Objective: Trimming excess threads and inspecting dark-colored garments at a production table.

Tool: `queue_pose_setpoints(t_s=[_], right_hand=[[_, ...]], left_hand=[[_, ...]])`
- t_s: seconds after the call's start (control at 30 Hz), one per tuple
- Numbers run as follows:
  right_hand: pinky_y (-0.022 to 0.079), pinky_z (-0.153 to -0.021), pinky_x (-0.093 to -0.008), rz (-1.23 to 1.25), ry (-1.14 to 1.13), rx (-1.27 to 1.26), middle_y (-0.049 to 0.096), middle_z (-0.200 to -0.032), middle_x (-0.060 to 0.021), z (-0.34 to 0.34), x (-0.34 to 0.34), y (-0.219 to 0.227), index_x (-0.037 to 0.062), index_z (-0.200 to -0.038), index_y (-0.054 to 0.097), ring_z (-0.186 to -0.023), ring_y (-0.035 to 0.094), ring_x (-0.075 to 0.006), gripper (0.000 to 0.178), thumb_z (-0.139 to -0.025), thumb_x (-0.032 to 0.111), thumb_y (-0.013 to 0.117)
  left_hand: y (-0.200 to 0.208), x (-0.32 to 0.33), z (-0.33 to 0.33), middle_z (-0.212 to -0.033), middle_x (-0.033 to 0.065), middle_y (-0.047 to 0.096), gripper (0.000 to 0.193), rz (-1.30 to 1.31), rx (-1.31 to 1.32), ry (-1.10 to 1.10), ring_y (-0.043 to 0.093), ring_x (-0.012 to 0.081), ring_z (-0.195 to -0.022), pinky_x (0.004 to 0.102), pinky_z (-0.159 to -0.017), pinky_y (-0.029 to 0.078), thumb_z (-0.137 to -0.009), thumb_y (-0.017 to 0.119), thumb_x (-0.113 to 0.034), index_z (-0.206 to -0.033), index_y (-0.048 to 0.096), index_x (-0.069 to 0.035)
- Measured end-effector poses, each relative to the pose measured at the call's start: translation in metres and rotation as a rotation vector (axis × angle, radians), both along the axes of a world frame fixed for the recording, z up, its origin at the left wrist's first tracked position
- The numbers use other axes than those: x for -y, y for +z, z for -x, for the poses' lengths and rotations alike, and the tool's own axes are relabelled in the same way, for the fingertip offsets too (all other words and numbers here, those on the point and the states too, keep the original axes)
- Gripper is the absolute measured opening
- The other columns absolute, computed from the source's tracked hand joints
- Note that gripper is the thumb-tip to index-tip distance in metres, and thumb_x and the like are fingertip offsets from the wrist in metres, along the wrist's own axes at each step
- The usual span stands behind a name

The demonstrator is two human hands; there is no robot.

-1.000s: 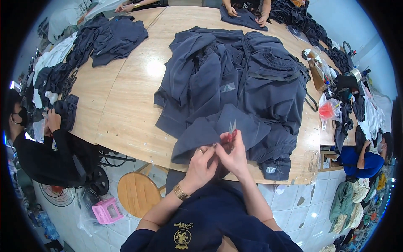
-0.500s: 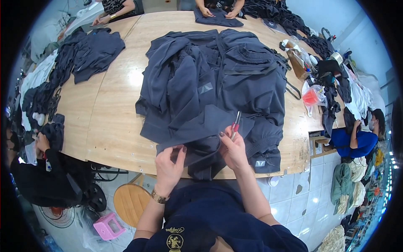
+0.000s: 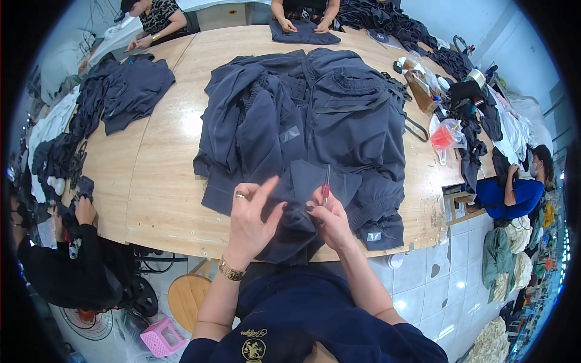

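Head view: left hand (image 3: 249,221) splayed over dark garments (image 3: 357,133), apart from right hand (image 3: 333,222) gripping red-handled snips (image 3: 325,192).

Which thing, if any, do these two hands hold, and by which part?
The right hand grips scissors by the red handle; whether it also pinches the dark cloth cannot be told. The left hand, spread open, seems empty.

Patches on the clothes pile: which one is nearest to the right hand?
The lower patch, near the table edge; the upper patch lies farther from the right hand.
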State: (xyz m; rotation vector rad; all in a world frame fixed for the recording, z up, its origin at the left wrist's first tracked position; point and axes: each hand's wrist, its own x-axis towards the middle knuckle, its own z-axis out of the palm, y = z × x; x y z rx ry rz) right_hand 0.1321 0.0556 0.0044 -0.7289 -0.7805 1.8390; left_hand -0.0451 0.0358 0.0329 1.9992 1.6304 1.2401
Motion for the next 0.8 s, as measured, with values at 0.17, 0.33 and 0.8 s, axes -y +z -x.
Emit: queue_pose_setpoints(t_s=[0.17, 0.33, 0.8], right_hand=[[0.034, -0.067, -0.0186, -0.067, 0.080, 0.004, 0.046, -0.077, 0.0011, -0.004, -0.001, 0.005, 0.0090, -0.083, 0.037, -0.072, 0.044, -0.0056, 0.021, -0.077, -0.006, 0.049], [0.037, -0.064, -0.0194, -0.191, 0.021, 0.227, 0.051, -0.078, -0.0005, -0.004, -0.005, -0.002, 0.0063, -0.085, 0.040, -0.068, 0.046, -0.0057, 0.017, -0.077, -0.004, 0.051], [0.042, -0.047, -0.0276, -0.795, -0.180, 1.126, 0.060, -0.064, -0.0065, 0.015, 0.023, 0.034, 0.0030, -0.086, 0.044, -0.054, 0.060, -0.0226, 0.030, -0.076, 0.013, 0.070]], left_hand=[[-0.006, -0.005, 0.010, -0.112, 0.0155, 0.057, 0.014, 0.267, 0.209, -0.304, 0.048, 0.0302, -0.116, 0.0371, -0.097, 0.036, -0.083, 0.063, -0.013, -0.093, 0.062, -0.004], [-0.024, -0.003, 0.016, -0.077, -0.0070, 0.049, 0.014, 0.623, 1.184, -0.475, 0.043, 0.0009, -0.072, 0.0173, -0.065, 0.035, -0.094, 0.049, -0.012, -0.083, 0.052, -0.004], [-0.014, 0.003, 0.003, -0.075, -0.0083, 0.047, 0.008, 0.469, 0.983, -0.285, 0.037, -0.0026, -0.065, 0.0141, -0.056, 0.030, -0.094, 0.051, -0.009, -0.088, 0.054, -0.003]])
